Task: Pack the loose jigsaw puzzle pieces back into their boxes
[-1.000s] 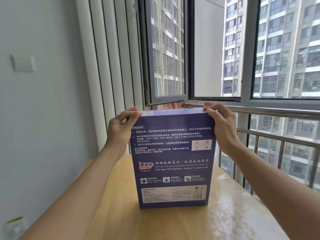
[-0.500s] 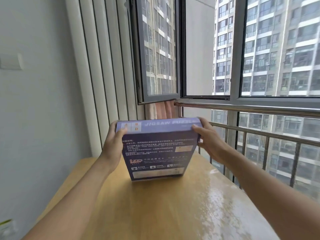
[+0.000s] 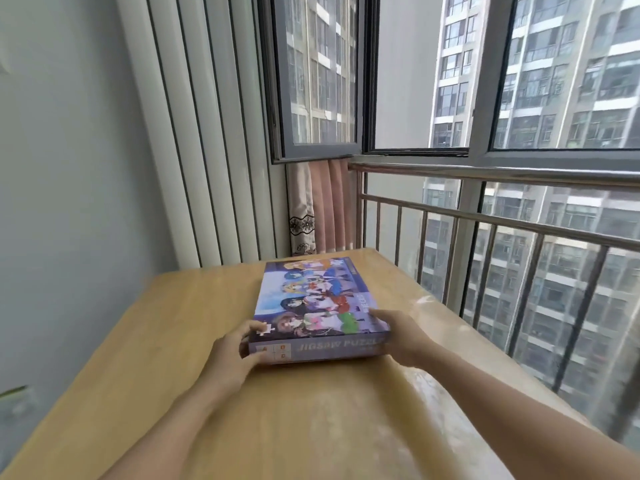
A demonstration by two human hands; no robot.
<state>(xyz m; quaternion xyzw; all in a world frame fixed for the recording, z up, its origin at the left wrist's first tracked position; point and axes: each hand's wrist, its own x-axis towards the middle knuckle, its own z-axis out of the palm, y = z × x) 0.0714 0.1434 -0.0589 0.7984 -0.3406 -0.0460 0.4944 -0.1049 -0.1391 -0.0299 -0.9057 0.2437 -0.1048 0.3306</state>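
Lying flat and closed on the wooden table [image 3: 311,427], the puzzle box [image 3: 318,299] is gripped at its near corners by the left hand [image 3: 235,358] and right hand [image 3: 401,337]. No loose pieces show, so packing looks finished or nearly so

Room and blocks around the box

The puzzle box [image 3: 317,306] lies flat in the middle of the surface [image 3: 166,341], with bare wood on its left and near side. A wall [image 3: 69,168] blocks the left; a railing [image 3: 485,220] blocks the right.
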